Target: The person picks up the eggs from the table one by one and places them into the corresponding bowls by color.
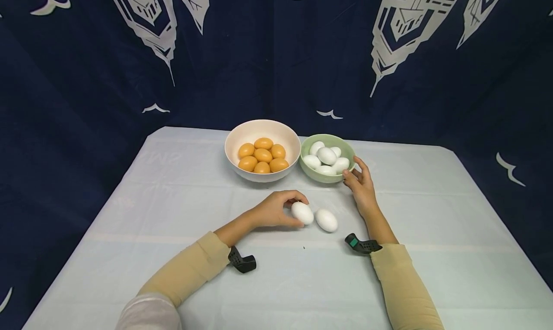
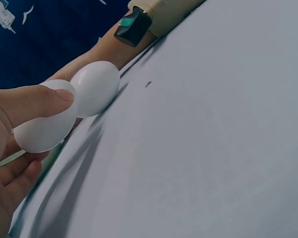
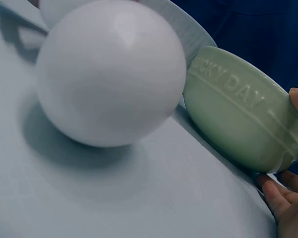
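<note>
My left hand [image 1: 276, 210] pinches a white egg [image 1: 302, 213] between thumb and fingers, close over the table. In the left wrist view the thumb lies across the front of this egg [image 2: 44, 131] and fingertips support its underside. Just to its right, a second white egg [image 1: 327, 221] rests on the tabletop. My right hand [image 1: 364, 190] grips the right side of a light green bowl [image 1: 319, 177], one digit at the rim and others low on its wall. Several white eggs [image 1: 327, 155] are piled inside that bowl. Raised lettering shows on its side in the right wrist view.
Left of the green bowl stands a larger cream bowl [image 1: 259, 177] with several orange-yellow eggs [image 1: 262, 155] in it. A pale cloth covers the table [image 1: 151, 214]. Behind it hangs a dark blue curtain [image 1: 272, 70] with white prints. A tiny dark speck [image 1: 304, 247] lies near the front.
</note>
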Demonstrator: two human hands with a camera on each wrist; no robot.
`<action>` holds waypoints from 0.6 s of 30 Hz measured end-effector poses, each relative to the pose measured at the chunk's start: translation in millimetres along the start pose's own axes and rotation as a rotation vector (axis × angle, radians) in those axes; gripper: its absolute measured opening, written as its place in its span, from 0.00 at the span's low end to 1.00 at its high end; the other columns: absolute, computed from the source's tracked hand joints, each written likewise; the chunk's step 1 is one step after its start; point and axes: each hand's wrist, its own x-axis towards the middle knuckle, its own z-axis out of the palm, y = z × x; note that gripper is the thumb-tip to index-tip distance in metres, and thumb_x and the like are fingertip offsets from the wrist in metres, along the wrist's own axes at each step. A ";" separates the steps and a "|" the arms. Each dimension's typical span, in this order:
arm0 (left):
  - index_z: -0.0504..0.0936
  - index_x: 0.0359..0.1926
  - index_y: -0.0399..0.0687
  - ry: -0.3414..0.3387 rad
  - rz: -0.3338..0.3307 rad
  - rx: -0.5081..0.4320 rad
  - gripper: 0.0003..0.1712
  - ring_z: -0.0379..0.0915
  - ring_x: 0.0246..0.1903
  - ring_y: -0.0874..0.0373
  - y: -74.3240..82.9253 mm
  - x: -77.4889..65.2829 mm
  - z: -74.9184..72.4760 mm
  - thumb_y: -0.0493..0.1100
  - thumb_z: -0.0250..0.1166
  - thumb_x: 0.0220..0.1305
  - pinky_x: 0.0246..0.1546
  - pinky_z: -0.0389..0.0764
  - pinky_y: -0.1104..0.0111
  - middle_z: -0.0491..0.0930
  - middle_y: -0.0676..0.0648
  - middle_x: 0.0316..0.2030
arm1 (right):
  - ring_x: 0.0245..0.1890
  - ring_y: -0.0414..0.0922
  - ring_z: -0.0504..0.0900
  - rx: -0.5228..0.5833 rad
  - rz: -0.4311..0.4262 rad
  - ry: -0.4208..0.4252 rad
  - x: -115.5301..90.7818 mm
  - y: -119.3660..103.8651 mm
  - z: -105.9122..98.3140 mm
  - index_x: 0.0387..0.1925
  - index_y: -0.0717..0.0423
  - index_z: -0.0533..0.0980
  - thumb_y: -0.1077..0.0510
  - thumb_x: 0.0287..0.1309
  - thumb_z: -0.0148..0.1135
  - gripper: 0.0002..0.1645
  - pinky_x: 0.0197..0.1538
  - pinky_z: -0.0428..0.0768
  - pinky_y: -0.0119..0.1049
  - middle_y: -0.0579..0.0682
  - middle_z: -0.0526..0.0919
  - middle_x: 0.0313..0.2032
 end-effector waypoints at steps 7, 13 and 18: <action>0.79 0.50 0.45 0.036 0.029 0.041 0.27 0.72 0.47 0.62 3.7 13.2 -5.7 0.39 0.78 0.48 0.52 0.74 0.72 0.80 0.52 0.46 | 0.52 0.39 0.70 -0.010 0.005 0.005 -0.2 0.2 0.0 0.77 0.44 0.49 0.53 0.70 0.55 0.40 0.53 0.73 0.27 0.63 0.58 0.69; 0.79 0.50 0.45 0.049 0.042 0.061 0.27 0.72 0.47 0.62 8.0 21.5 -7.4 0.39 0.78 0.48 0.52 0.75 0.70 0.79 0.52 0.46 | 0.52 0.39 0.71 -0.004 0.003 -0.001 -0.2 0.6 0.0 0.77 0.44 0.48 0.53 0.70 0.55 0.40 0.53 0.73 0.27 0.63 0.58 0.70; 0.79 0.50 0.45 0.074 0.045 0.077 0.26 0.72 0.47 0.62 10.6 30.0 -7.2 0.39 0.78 0.49 0.52 0.74 0.71 0.80 0.52 0.46 | 0.53 0.40 0.70 -0.008 0.006 -0.001 -0.2 0.7 -0.4 0.77 0.44 0.48 0.53 0.70 0.55 0.40 0.53 0.73 0.27 0.63 0.58 0.70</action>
